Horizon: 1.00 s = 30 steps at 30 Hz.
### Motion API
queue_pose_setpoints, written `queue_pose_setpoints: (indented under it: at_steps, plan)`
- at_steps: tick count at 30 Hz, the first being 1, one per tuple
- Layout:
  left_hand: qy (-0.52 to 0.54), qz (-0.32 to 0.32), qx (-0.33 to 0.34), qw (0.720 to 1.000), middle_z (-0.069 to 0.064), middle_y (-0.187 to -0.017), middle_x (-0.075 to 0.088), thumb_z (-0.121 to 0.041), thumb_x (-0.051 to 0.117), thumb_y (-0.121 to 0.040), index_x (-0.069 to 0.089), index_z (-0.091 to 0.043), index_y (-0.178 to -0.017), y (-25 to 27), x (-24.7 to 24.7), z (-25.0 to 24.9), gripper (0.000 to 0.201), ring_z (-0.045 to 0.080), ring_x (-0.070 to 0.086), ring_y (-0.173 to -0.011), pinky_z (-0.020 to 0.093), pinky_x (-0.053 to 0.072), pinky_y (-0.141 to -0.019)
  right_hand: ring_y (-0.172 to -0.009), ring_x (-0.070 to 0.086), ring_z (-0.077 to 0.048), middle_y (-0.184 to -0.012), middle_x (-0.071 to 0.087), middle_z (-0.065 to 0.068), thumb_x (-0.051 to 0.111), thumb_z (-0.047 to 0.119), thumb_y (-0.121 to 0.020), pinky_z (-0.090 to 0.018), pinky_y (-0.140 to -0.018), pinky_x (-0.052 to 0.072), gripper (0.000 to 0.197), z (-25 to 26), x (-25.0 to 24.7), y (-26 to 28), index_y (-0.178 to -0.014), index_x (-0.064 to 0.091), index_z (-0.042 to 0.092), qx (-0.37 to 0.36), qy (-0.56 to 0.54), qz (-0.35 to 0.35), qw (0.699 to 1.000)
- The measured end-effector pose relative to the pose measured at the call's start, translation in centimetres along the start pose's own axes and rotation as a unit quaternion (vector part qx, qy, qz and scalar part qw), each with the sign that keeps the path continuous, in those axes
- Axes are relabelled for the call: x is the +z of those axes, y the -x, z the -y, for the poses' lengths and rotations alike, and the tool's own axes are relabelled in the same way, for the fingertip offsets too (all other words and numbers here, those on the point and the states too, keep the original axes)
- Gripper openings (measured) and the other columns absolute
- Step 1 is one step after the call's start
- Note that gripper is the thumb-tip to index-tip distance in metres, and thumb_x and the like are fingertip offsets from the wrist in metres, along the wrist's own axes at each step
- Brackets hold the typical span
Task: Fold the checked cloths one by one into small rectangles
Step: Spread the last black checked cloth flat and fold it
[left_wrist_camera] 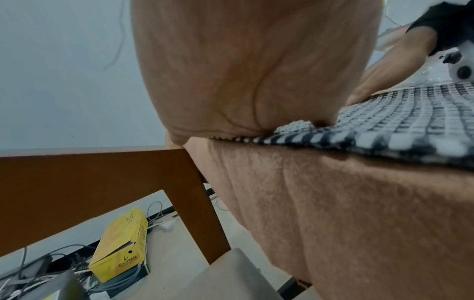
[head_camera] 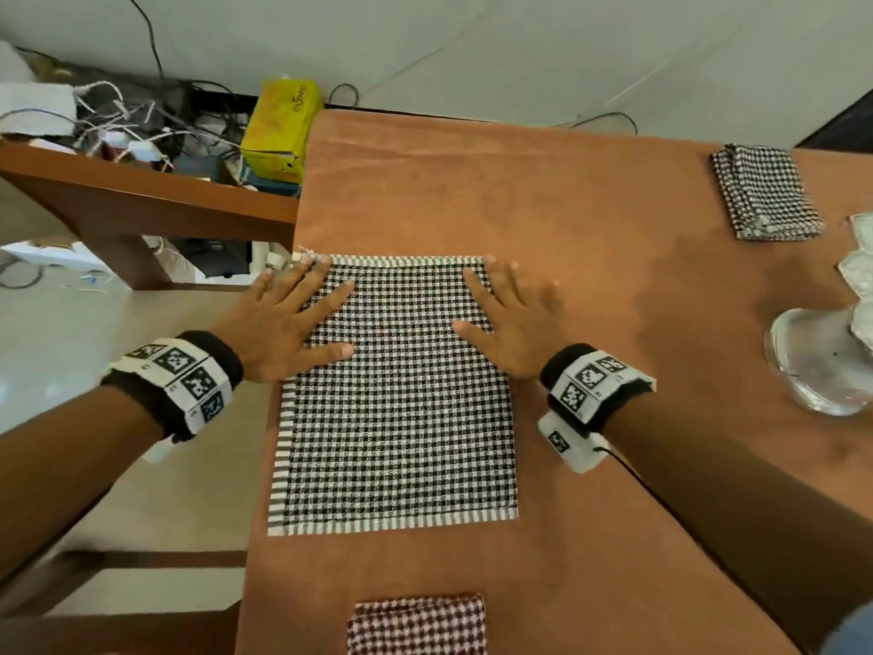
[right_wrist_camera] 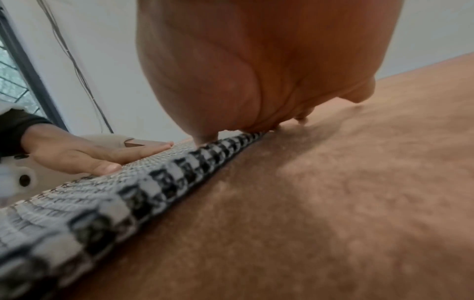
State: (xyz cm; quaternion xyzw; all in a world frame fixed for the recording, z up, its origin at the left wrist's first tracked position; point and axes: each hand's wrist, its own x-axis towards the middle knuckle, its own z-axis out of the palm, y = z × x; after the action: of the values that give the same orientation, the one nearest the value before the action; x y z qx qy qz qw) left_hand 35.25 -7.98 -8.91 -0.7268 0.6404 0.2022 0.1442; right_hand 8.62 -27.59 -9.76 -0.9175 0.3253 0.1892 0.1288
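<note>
Head view: black-and-white checked cloth (head_camera: pixel 397 418) flat on brown table cover (head_camera: pixel 590 219), striped border along far, left and near edges. Left hand (head_camera: pixel 283 323) palm-down, fingers spread and straight, pressing far-left part of cloth; outer fingers over left edge near far-left corner, thumb and index on the checks. Right hand (head_camera: pixel 512 319) palm-down, fingers spread, pressing far-right part; thumb and index on cloth, remaining fingers off right edge onto table cover. Nothing pinched by either hand. Bulk of cloth lying nearer the body than both hands, between the forearms. Tagged wristbands on both wrists.

Left wrist view: palm of left hand (left_wrist_camera: pixel 256 67) down on cloth (left_wrist_camera: pixel 400 121) at its striped edge, close to drop of table cover (left_wrist_camera: pixel 346 213); right hand (left_wrist_camera: pixel 389 67) flat on far side of same cloth. Yellow carton (left_wrist_camera: pixel 120 245) on floor below among cables.

Right wrist view: heel of right hand (right_wrist_camera: pixel 256 67) straddling cloth edge (right_wrist_camera: pixel 143 188), small fingers touching table cover (right_wrist_camera: pixel 346 192) just beside it; left hand (right_wrist_camera: pixel 84 156) flat on cloth opposite.

Head view again: folded black-and-white checked cloth (head_camera: pixel 765 193) at far right of table, well apart from hands. Folded red-and-white checked cloth (head_camera: pixel 418 626) at near edge, just beyond the open cloth's near border. Glass dish (head_camera: pixel 822 361) at right edge. Yellow carton (head_camera: pixel 281 130) beyond far-left corner, beside side table (head_camera: pixel 156 196) with tangled cables.
</note>
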Motion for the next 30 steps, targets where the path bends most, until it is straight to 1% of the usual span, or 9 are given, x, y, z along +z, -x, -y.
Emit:
queue_pose_setpoints:
  at_steps: [4,8,10,13,16,19,25,27,30]
  plan:
    - [-0.008,-0.028,-0.013,0.999,0.011,-0.163,-0.016,-0.087,-0.011,-0.073,-0.017,-0.035,-0.153,0.8,-0.6,-1.3,0.095,0.028,-0.015,-0.151,0.056,-0.004,-0.120,-0.151,-0.015,-0.023,-0.162,-0.023,0.006,0.015,0.070,-0.096,-0.064,-0.117,-0.006,0.074,0.2,-0.2,1.7,-0.155,-0.009,0.035,0.016,-0.050,-0.028,0.998]
    - [0.019,-0.067,0.035,0.997,0.013,-0.163,-0.010,-0.080,0.002,-0.087,-0.004,-0.031,-0.156,4.2,1.0,-5.7,0.086,0.029,-0.014,-0.150,0.059,-0.006,-0.118,-0.150,-0.018,-0.018,-0.163,-0.020,0.006,0.017,0.068,-0.096,-0.060,-0.115,-0.011,0.073,4.7,0.6,5.9,-0.156,-0.005,0.033,-0.074,-0.074,-0.043,0.994]
    - [0.010,-0.077,0.069,0.995,0.012,-0.164,0.002,-0.075,0.010,-0.093,0.010,-0.027,-0.157,6.5,3.5,-8.3,0.080,0.030,-0.001,-0.152,0.062,0.003,-0.117,-0.150,-0.018,-0.019,-0.163,-0.018,0.006,0.018,0.068,-0.097,-0.062,-0.116,-0.011,0.074,7.2,2.1,8.4,-0.157,-0.002,0.031,-0.123,-0.055,-0.024,0.991]
    - [0.007,-0.052,0.068,0.996,0.013,-0.162,0.019,-0.071,0.016,-0.096,0.023,-0.023,-0.156,9.2,6.1,-10.3,0.077,0.032,0.015,-0.150,0.062,0.019,-0.115,-0.152,-0.010,-0.022,-0.166,-0.010,0.005,0.018,0.069,-0.097,-0.067,-0.115,-0.006,0.074,8.9,5.2,10.6,-0.158,0.002,0.031,-0.157,-0.012,-0.017,0.987]
    - [0.012,-0.051,0.036,0.998,0.012,-0.162,0.021,-0.071,0.020,-0.096,0.025,-0.023,-0.155,10.3,6.8,-9.4,0.077,0.031,0.017,-0.150,0.058,0.016,-0.116,-0.153,0.003,-0.027,-0.166,0.001,0.001,0.015,0.072,-0.095,-0.068,-0.115,0.001,0.072,7.6,6.4,11.4,-0.157,0.006,0.037,-0.129,-0.002,-0.030,0.991]
    - [0.008,-0.034,0.015,0.999,0.012,-0.163,0.016,-0.071,0.022,-0.096,0.018,-0.025,-0.157,11.8,7.3,-8.3,0.077,0.032,0.012,-0.151,0.056,0.012,-0.117,-0.153,0.005,-0.027,-0.166,0.005,0.000,0.014,0.074,-0.094,-0.069,-0.115,0.002,0.072,4.2,7.0,13.4,-0.156,0.012,0.039,-0.086,0.001,-0.020,0.996]
    - [0.002,0.002,-0.007,1.000,0.015,-0.161,0.022,-0.072,0.024,-0.095,0.017,-0.026,-0.157,13.6,7.4,-7.8,0.078,0.029,0.008,-0.149,0.057,0.012,-0.114,-0.152,-0.014,-0.022,-0.165,-0.015,0.005,0.006,0.075,-0.092,-0.064,-0.116,-0.004,0.073,0.3,7.6,17.1,-0.156,-0.005,0.041,-0.032,-0.005,0.011,0.999]
    - [0.013,0.002,0.002,1.000,0.015,-0.163,0.012,-0.076,0.019,-0.092,0.007,-0.031,-0.157,13.4,6.9,-7.9,0.080,0.029,-0.003,-0.150,0.055,0.004,-0.117,-0.149,-0.025,-0.019,-0.162,-0.026,0.008,0.003,0.075,-0.091,-0.063,-0.116,-0.010,0.071,0.5,7.1,17.1,-0.153,-0.016,0.043,-0.027,-0.029,0.010,0.999]
    - [0.078,0.008,0.009,0.997,0.004,-0.157,-0.030,-0.086,0.001,-0.080,-0.020,-0.040,-0.151,12.5,5.3,-7.5,0.087,0.025,-0.030,-0.146,0.046,-0.016,-0.118,-0.148,-0.021,-0.011,-0.161,-0.024,0.011,0.011,0.073,-0.092,-0.056,-0.119,-0.009,0.072,0.8,5.6,16.5,-0.154,-0.012,0.044,-0.020,-0.123,-0.011,0.992]
